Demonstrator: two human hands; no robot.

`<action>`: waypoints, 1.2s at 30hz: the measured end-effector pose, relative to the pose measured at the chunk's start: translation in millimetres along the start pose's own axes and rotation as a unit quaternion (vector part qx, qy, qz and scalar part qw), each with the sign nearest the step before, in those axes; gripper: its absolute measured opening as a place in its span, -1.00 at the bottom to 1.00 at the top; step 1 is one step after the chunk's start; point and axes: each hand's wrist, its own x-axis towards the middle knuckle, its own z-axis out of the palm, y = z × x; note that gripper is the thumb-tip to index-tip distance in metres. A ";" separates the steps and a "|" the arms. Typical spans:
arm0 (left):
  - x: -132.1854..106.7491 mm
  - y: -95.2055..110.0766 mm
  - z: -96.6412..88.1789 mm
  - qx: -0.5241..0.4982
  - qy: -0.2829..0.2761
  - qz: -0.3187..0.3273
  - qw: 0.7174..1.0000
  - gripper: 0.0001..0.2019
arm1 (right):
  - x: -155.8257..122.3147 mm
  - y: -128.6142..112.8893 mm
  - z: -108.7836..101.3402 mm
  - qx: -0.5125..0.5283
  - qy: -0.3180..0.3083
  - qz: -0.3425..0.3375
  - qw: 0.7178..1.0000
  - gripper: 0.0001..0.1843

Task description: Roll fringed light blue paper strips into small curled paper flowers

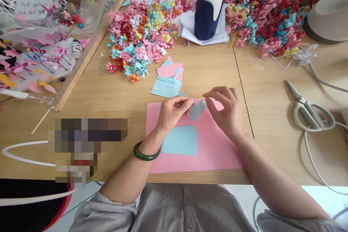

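Observation:
My left hand (175, 110) pinches a small light blue paper piece (198, 111) between thumb and fingers, above a pink sheet. Along the piece's upper edge, narrow cut strips show, some curled. My right hand (226, 110) is just to the right, its thumb and index fingertips brought together beside a curled strip. Whether a strip end lies between them is too small to tell. Below my hands, a stack of blue paper rectangles (179, 140) rests on the pink sheet (217, 157). Beyond the sheet are slit blue paper (166, 86) and pink paper pieces (167, 70).
Heaps of curled paper flowers (144, 32) cover the back of the table, with a blue-and-white bottle (208, 11) between them. Scissors (312, 110) lie at the right near a white cable. A wooden strip (81, 65) runs along the left. A lamp base (330, 18) stands back right.

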 end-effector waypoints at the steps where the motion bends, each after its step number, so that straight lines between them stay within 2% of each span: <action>1: -0.2 -0.4 0.1 0.004 -0.001 0.000 1.000 -0.81 | -0.3 0.6 1.3 0.027 -0.013 -0.014 0.999 -0.80; 6: -0.9 -0.5 0.4 0.025 0.003 0.001 1.000 -0.80 | -2.7 -4.9 3.7 0.087 -0.079 0.013 0.993 -0.81; 14: -1.9 -2.5 0.5 0.047 -0.003 0.007 0.999 -0.81 | -3.5 -7.4 5.8 0.132 -0.085 0.038 0.987 -0.88; 26: -1.0 -3.3 -0.8 0.083 -0.014 0.029 0.996 -0.85 | -3.9 -9.1 6.1 0.147 -0.108 0.044 0.982 -0.88; 29: -1.3 -4.1 -0.3 0.081 -0.019 0.036 0.996 -0.86 | -3.6 -8.8 6.1 0.161 -0.107 0.052 0.980 -0.84; 36: -1.3 -4.5 -1.0 0.070 -0.052 0.046 0.995 -0.90 | -3.0 -6.5 6.2 0.201 -0.113 0.055 0.971 -0.59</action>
